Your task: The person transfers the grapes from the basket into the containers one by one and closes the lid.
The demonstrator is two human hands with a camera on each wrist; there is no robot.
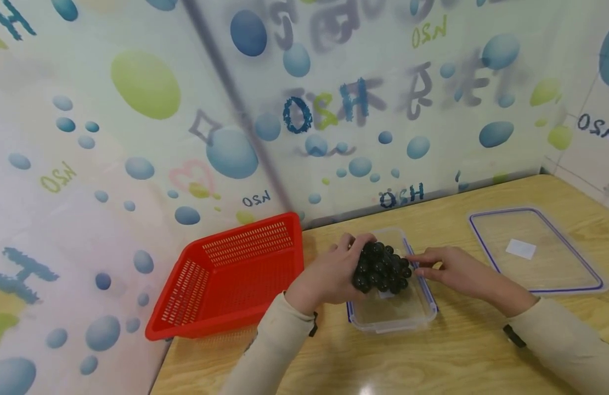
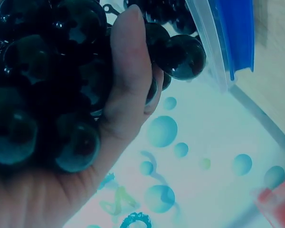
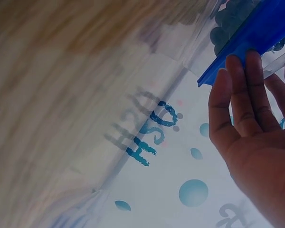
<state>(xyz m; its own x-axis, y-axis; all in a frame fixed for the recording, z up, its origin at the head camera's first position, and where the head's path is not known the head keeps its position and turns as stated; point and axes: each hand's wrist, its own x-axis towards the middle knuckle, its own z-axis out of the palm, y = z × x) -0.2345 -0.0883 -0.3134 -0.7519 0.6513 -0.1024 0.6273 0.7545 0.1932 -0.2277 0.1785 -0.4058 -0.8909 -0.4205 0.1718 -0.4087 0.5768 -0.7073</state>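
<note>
My left hand (image 1: 334,271) grips a bunch of dark grapes (image 1: 382,267) above a clear plastic box (image 1: 394,315) with blue side latches. Seen from the left wrist, the thumb (image 2: 131,52) crosses the grapes (image 2: 76,137), and some of the bunch lies beyond it. On the box's right side, my right hand (image 1: 450,269) touches the rim with fairly straight fingers. Close up in the right wrist view, the fingertips (image 3: 237,71) rest against the blue latch (image 3: 247,45), and grapes (image 3: 230,21) show behind it. The grapes cover part of the box's inside.
A red plastic basket (image 1: 186,323) with slotted walls stands left of the box. To the right, a clear lid (image 1: 556,274) with a blue seal and a white label lies on the wooden table (image 1: 344,356). A patterned wall covering (image 1: 294,159) rises behind the table.
</note>
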